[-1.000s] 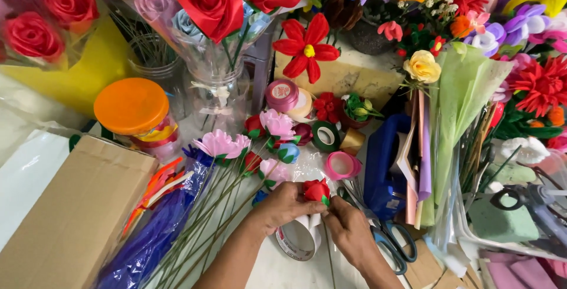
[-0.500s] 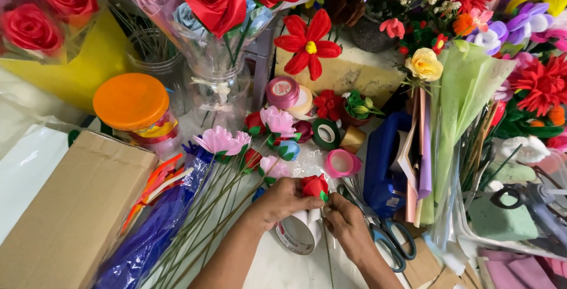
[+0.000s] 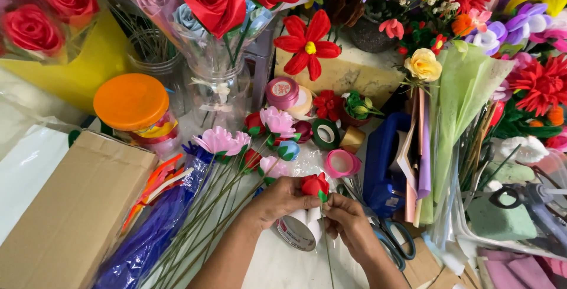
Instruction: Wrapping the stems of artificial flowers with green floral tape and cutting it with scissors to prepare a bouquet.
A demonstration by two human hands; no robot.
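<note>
One head-worn view looks steeply down, close over the cluttered worktable (image 3: pixel 283 268).

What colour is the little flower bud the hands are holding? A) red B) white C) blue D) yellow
A: the left hand and right hand pinch a small red paper flower bud with green leaves on a thin stem.
</note>
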